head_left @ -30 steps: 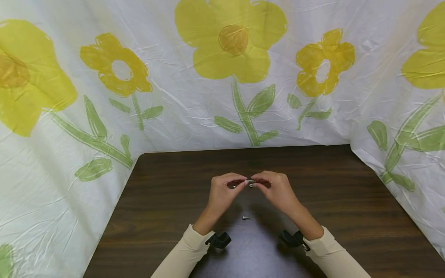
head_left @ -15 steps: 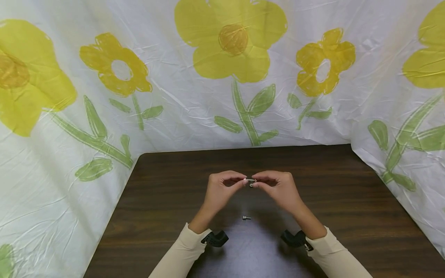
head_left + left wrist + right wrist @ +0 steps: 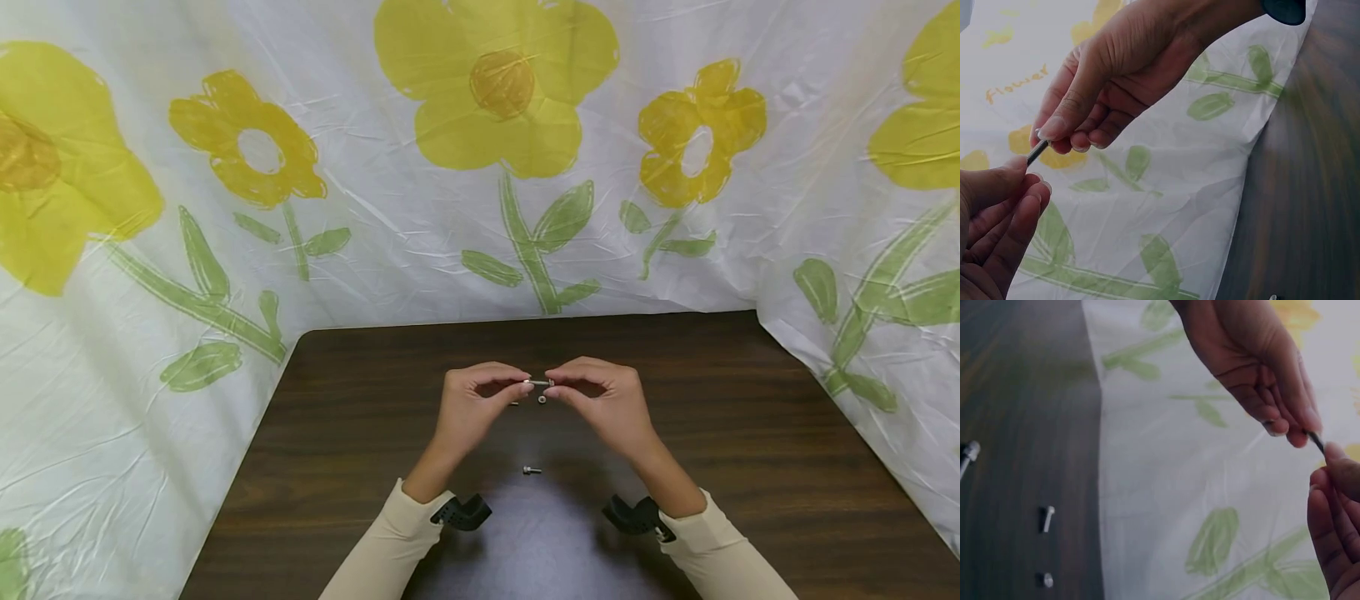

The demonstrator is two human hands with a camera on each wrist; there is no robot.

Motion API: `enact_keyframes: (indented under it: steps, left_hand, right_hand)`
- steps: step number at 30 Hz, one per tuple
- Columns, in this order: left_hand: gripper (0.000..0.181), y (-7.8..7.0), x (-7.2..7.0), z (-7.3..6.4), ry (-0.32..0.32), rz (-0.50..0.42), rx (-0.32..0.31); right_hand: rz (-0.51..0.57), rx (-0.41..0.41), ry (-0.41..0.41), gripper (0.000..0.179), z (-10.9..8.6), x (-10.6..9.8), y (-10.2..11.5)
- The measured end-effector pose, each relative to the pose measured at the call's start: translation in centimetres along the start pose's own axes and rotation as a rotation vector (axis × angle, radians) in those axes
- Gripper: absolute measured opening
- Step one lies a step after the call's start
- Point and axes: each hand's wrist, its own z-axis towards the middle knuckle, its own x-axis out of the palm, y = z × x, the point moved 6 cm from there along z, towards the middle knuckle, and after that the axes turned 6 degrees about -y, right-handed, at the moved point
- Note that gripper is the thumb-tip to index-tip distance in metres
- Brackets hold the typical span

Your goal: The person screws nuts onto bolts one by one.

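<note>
Above the table, a thin threaded bolt [image 3: 539,382] bridges both hands' fingertips; its grey thread also shows in the left wrist view [image 3: 1037,152]. My left hand [image 3: 468,404] pinches the left end between thumb and fingers, hiding that end. At the other end, my right hand [image 3: 603,400] pinches with thumb and forefinger. A small shiny piece shows at the right thumb tip, too small to tell whether it is a nut or the bolt's end. Below the hands, a small nut [image 3: 542,400] lies on the table, with another bolt [image 3: 514,404] partly hidden by the left hand.
Nearer the person, a socket-head bolt [image 3: 532,470] lies on the dark wooden table [image 3: 337,467]. A white curtain [image 3: 390,250] with printed yellow flowers hangs behind the table and along its sides. Each wrist wears a black camera band [image 3: 462,512].
Both hands have risen slightly and drawn a little apart, so more of the bolt shows between the fingertips. The nut and the nearer bolt on the table have not moved.
</note>
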Motion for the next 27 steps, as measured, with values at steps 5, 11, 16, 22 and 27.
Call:
enact_keyframes:
  steps: [5,11,16,22,27]
  left_hand:
    - [0.010,-0.5,-0.1,0.1,-0.002,-0.048,0.004]
    - [0.010,-1.1,-0.2,0.2,-0.016,-0.056,0.020]
    - [0.012,-1.4,-0.2,0.4,-0.020,-0.074,0.047]
    - [0.011,-1.5,-0.3,0.7,-0.028,-0.076,0.066]
    - [0.011,-2.0,-0.2,0.9,-0.038,-0.077,0.071]
  right_hand:
    - [0.002,-0.054,-0.017,0.027,0.2,-0.2,0.6]
    - [0.011,-0.077,-0.007,0.031,0.3,0.0,0.9]
    - [0.003,-0.086,-0.015,0.031,0.6,0.1,1.2]
    - [0.006,-0.100,-0.011,0.030,0.9,0.2,1.6]
    - [0.010,-0.098,-0.004,0.027,1.1,0.3,1.6]
